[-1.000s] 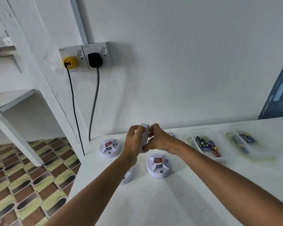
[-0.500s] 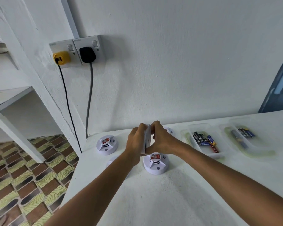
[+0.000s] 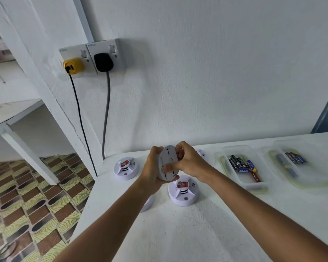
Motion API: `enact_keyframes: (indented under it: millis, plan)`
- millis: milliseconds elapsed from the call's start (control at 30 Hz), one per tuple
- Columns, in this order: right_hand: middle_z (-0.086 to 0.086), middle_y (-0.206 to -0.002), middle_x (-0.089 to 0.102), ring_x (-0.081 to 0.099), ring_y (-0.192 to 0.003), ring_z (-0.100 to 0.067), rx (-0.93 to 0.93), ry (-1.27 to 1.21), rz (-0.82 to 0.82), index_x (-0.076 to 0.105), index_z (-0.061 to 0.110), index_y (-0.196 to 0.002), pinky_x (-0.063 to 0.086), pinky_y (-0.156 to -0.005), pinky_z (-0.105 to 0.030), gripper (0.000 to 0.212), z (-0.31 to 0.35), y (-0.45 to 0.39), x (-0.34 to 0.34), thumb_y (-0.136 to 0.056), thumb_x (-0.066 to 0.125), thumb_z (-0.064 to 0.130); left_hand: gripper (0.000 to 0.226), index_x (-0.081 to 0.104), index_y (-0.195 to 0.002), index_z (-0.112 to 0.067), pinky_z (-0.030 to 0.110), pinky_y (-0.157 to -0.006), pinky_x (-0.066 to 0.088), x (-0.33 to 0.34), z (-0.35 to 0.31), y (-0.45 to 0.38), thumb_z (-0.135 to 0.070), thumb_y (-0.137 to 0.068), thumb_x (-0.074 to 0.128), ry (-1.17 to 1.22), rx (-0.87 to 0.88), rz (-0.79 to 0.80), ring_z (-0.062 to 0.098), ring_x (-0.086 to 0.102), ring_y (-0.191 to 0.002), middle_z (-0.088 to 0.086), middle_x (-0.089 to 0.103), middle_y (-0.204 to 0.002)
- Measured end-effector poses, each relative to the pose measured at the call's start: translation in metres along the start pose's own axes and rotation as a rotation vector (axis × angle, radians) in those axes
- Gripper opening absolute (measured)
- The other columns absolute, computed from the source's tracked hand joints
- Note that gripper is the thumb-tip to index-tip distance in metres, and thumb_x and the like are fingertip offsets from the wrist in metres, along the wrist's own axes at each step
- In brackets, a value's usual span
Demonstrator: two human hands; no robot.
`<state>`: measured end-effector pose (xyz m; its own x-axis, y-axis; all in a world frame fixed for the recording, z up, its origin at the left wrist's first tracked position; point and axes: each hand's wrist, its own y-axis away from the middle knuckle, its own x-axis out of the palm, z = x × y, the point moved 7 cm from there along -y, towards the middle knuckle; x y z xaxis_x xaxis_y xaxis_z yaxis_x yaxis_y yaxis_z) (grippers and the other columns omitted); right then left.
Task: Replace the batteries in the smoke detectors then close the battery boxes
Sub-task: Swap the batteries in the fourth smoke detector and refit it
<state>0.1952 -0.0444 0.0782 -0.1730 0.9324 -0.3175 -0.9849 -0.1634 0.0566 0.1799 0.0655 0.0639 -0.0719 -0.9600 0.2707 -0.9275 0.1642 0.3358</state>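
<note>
I hold a round white smoke detector (image 3: 168, 163) on edge above the white counter, its flat back turned toward me. My left hand (image 3: 152, 171) grips it from the left and below. My right hand (image 3: 189, 163) grips its right rim, thumb pressed on the back. Below it lies a second detector (image 3: 183, 191) with a red label, and a third detector (image 3: 126, 167) lies to the left. Another detector (image 3: 203, 155) peeks out behind my right hand, and part of one (image 3: 148, 202) shows under my left forearm.
Two clear trays hold loose batteries: the nearer tray (image 3: 242, 167) and the tray further right (image 3: 295, 163). The counter (image 3: 178, 233) ends at its left edge above a patterned floor. Two cables hang from wall sockets (image 3: 92, 59) down behind the counter corner.
The detector has turned from edge-on so that its flat back faces me. Both hands shifted their grip around it and stayed above the same spot.
</note>
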Motion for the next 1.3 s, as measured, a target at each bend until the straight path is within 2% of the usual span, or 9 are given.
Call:
enact_keyframes:
  millis: [133, 300, 400, 500, 633, 833, 967, 1100, 1300]
  plan:
    - [-0.003, -0.092, 0.06, 0.057, -0.081, -0.017, -0.01, 0.076, 0.013, 0.042, 0.017, -0.097, 0.056, -0.073, -0.036, 0.061, 0.004, -0.001, 0.002, -0.062, 0.09, 0.031, 0.047, 0.074, -0.075, -0.017, 0.045, -0.082, 0.048, -0.004, 0.002, -0.004, -0.039, -0.091, 0.036, 0.037, -0.024, 0.007, 0.026, 0.059, -0.082, 0.01, 0.066, -0.082]
    - [0.005, -0.083, 0.054, 0.052, -0.07, -0.009, -0.037, 0.201, -0.007, 0.042, 0.019, -0.093, 0.043, -0.058, -0.021, 0.057, 0.012, 0.002, 0.004, -0.063, 0.088, 0.036, 0.041, 0.071, -0.084, -0.014, 0.047, -0.084, 0.049, -0.015, 0.005, -0.007, -0.041, -0.089, 0.041, 0.053, -0.089, -0.009, 0.027, 0.06, -0.083, 0.011, 0.067, -0.082]
    - [0.007, -0.086, 0.055, 0.053, -0.072, -0.004, -0.052, 0.235, -0.035, 0.043, 0.016, -0.107, 0.04, -0.055, -0.016, 0.057, 0.018, 0.004, 0.008, -0.069, 0.083, 0.03, 0.039, 0.069, -0.084, -0.012, 0.046, -0.087, 0.048, -0.02, 0.008, -0.008, -0.043, -0.085, 0.045, 0.114, -0.153, -0.011, 0.028, 0.059, -0.088, 0.012, 0.066, -0.086]
    - [0.001, -0.097, 0.059, 0.059, -0.083, -0.012, -0.098, 0.278, -0.01, 0.041, 0.017, -0.124, 0.05, -0.064, -0.023, 0.069, 0.022, 0.005, 0.019, -0.069, 0.08, 0.028, 0.04, 0.07, -0.076, -0.012, 0.045, -0.095, 0.044, -0.028, 0.013, -0.011, -0.044, -0.081, 0.047, 0.165, -0.221, -0.029, 0.027, 0.057, -0.091, 0.011, 0.067, -0.085]
    - [-0.004, -0.107, 0.06, 0.06, -0.092, -0.02, -0.161, 0.378, -0.014, 0.049, 0.018, -0.121, 0.057, -0.078, -0.035, 0.063, 0.026, 0.001, 0.029, -0.066, 0.079, 0.03, 0.039, 0.07, -0.074, -0.011, 0.044, -0.1, 0.041, -0.036, 0.015, -0.013, -0.043, -0.079, 0.047, 0.184, -0.257, -0.022, 0.025, 0.057, -0.091, 0.01, 0.066, -0.084]
    - [-0.009, -0.095, 0.066, 0.07, -0.087, -0.022, 0.115, -0.277, 0.128, 0.054, 0.012, -0.122, 0.059, -0.071, -0.031, 0.05, 0.012, -0.009, 0.034, -0.077, 0.076, 0.004, 0.048, 0.066, -0.102, -0.009, 0.044, -0.077, 0.05, -0.058, 0.01, -0.011, -0.047, -0.083, 0.044, 0.199, -0.295, -0.02, 0.032, 0.056, -0.094, 0.018, 0.064, -0.102]
    - [-0.011, -0.101, 0.067, 0.068, -0.081, -0.024, 0.17, -0.391, -0.082, 0.058, 0.011, -0.12, 0.056, -0.065, -0.032, 0.043, -0.006, -0.035, 0.035, -0.08, 0.073, 0.015, 0.054, 0.061, -0.121, -0.011, 0.047, -0.073, 0.052, -0.075, 0.004, -0.015, -0.048, -0.083, 0.048, 0.23, -0.254, -0.06, 0.037, 0.054, -0.102, 0.021, 0.06, -0.117]
    - [-0.013, -0.136, 0.052, 0.057, -0.117, -0.029, 0.213, 0.118, -0.155, 0.041, 0.008, -0.143, 0.047, -0.086, -0.031, 0.079, -0.027, -0.068, 0.042, -0.075, 0.079, 0.025, 0.054, 0.06, -0.124, -0.015, 0.051, -0.076, 0.052, -0.095, -0.008, -0.023, -0.047, -0.082, 0.051, 0.316, -0.163, -0.094, 0.04, 0.052, -0.109, 0.021, 0.056, -0.125]
    - [-0.009, -0.124, 0.061, 0.056, -0.112, -0.027, 0.084, 0.856, 0.026, 0.056, 0.009, -0.123, 0.048, -0.091, -0.035, 0.05, -0.04, -0.09, 0.085, -0.082, 0.068, 0.035, 0.041, 0.064, -0.107, -0.015, 0.051, -0.085, 0.047, -0.111, -0.013, -0.031, -0.044, -0.088, 0.044, 0.373, -0.139, -0.028, 0.038, 0.053, -0.103, 0.019, 0.058, -0.114]
